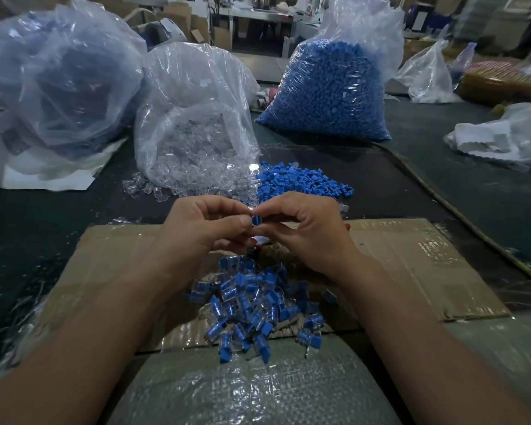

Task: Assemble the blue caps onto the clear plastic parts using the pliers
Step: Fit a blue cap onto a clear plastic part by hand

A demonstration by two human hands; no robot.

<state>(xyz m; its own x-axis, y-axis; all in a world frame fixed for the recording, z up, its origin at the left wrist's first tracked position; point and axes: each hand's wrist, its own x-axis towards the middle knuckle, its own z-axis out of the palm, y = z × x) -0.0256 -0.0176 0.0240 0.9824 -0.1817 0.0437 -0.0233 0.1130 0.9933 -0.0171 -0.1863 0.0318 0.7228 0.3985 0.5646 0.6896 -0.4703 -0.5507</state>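
your left hand and right hand meet, both pinching one blue cap; capped parts lie at six o'clock of it, loose caps at twelve.

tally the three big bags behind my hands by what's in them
bag of blue caps: 1
bag of clear parts: 1
bag with dark bluish contents, kind unclear: 1
total: 3

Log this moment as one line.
held: blue cap | left hand: pinching it | right hand: pinching it | pliers: none seen | assembled pile: on cardboard
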